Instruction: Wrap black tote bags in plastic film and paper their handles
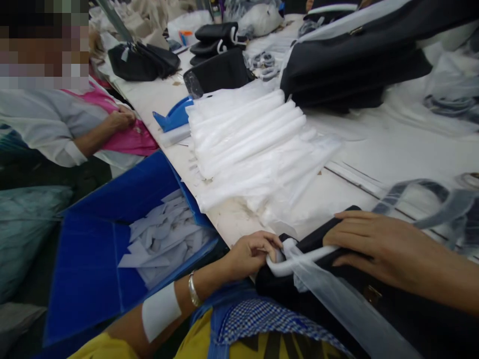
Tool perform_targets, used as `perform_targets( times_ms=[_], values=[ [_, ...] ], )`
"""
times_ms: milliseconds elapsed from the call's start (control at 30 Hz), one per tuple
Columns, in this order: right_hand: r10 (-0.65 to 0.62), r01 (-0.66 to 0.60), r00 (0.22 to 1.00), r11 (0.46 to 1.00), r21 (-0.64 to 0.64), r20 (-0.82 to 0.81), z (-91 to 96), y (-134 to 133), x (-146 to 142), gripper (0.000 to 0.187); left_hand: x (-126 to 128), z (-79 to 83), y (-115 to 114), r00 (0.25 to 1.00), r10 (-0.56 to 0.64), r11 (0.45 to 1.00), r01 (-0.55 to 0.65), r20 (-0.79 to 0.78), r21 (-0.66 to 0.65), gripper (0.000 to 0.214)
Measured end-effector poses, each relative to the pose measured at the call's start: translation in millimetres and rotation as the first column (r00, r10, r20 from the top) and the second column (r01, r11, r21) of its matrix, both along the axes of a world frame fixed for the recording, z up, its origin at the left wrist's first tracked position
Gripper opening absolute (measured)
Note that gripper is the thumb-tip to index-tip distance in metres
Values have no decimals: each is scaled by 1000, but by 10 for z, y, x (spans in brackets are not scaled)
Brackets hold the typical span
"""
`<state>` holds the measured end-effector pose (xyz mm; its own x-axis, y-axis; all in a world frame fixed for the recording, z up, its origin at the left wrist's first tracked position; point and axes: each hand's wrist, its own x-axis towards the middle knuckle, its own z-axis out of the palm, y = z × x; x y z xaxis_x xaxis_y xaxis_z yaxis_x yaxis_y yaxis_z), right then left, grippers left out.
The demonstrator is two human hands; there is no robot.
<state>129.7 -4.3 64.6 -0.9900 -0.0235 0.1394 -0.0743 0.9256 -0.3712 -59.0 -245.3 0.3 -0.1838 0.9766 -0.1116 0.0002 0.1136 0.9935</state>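
Observation:
A black handbag (392, 314) lies at the table's near edge, against my lap. Its white-wrapped handle (299, 262) curves between my hands. My left hand (252, 254) pinches the wrapping at the handle's left end. My right hand (374, 244) lies flat across the bag's top and over the handle, fingers pointing left. A thin clear plastic sleeve (337, 299) trails from the handle down over the bag. A stack of folded clear plastic bags (254, 144) lies on the white table just beyond my hands.
A blue bin (93, 249) holding white paper strips (160, 239) stands left of the table. A person in a white and pink top (75, 129) sits at far left. More black bags (355, 60) and a blue scoop (174, 115) lie farther back.

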Motion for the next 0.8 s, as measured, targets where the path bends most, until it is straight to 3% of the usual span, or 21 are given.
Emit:
perform_targets(
  times_ms=[67,167,367,467,600,700,800],
  values=[
    [95,-96,991,995,-4,90,-41,13,-35,26,51,-18,30,971,81,994,-61,223,-94,10],
    [44,-45,987,999,3,155,-126,-40,-75,28,95,52,2,952,104,985,-59,288,-161,30],
    [-64,56,995,993,106,75,-385,-227,-144,41,314,68,-148,995,79,983,-89,-63,-162,88],
    [-50,46,995,998,48,81,-477,-253,-198,40,386,28,-195,942,52,990,-93,-332,-110,87],
    [-65,62,995,997,41,72,-495,-245,-242,41,365,51,-253,779,8,994,-73,-627,-78,73],
    [-87,82,994,994,74,60,-498,-260,-239,43,371,32,-317,700,47,994,-104,-713,-36,70],
    [-115,111,992,991,81,52,-554,-304,-239,44,425,-52,-367,698,81,994,-105,-712,11,71]
  ],
)
